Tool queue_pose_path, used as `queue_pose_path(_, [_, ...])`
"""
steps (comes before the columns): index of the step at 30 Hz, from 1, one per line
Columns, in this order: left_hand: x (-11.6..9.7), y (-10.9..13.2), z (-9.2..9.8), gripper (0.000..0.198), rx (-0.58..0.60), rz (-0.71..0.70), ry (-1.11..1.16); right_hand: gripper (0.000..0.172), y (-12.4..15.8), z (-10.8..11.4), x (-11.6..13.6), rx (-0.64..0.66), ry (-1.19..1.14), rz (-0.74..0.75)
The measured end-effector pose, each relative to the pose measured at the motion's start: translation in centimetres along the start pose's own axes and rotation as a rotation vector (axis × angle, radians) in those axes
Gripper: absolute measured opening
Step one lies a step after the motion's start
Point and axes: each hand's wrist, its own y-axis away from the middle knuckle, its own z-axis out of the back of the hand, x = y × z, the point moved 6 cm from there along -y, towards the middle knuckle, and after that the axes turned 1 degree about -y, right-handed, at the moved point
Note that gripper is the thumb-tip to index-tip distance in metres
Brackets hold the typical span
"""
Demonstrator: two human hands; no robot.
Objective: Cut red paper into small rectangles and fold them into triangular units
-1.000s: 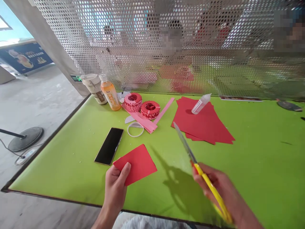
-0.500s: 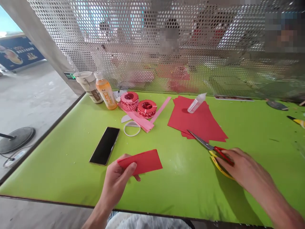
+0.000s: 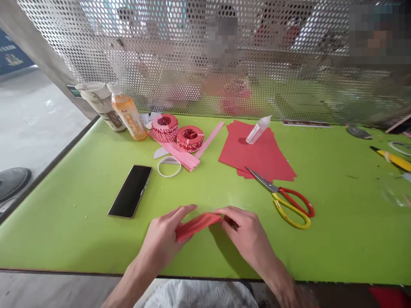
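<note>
A folded red paper strip (image 3: 197, 226) sits between the person's 2 hands, just right of a flat black glass smartphone (image 3: 130, 191) and closer to the front edge of the lime-green table (image 3: 73, 231). Its long axis runs from lower left to upper right, with the lower end at the left hand (image 3: 160, 241) and the higher end at the right hand (image 3: 247, 235). Both grips are closed, each pinching 1 end of the strip. Even pressure from both hands, with the folded edges kept lined up, would stop so narrow a strip from skewing.

Well right of the smartphone lie steel scissors with red and yellow loop handles (image 3: 278, 192), blades pointing up and left, beside a stack of red paper sheets (image 3: 236, 156) topped by a white plastic glue bottle (image 3: 258, 129). Beyond the smartphone stand an orange-filled plastic bottle (image 3: 126, 112) and 2 round red-and-pink folded paper rings (image 3: 190, 138), which rest near long pink paper strips (image 3: 183, 156).
</note>
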Motion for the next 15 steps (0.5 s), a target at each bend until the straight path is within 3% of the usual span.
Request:
queue_pose_path(2, [0.0,0.0,0.3,0.061,0.013,-0.05,-0.118,0.022,-0.1,0.0,-0.2,-0.006,0.005,-0.003])
queue_pose_path(4, [-0.2,-0.2,0.5,0.051,0.011,-0.11,-0.179,0.019,-0.2,-0.1,-0.1,-0.006,0.007,-0.001])
queue_pose_path(7, [-0.3,-0.5,0.6,0.035,0.012,-0.138,-0.172,0.021,-0.5,-0.6,0.4,0.006,0.004,0.007])
queue_pose_path(15, [-0.8,-0.7,0.4,0.035,-0.021,-0.14,-0.075,0.026,-1.0,-1.3,0.8,0.036,-0.019,0.032])
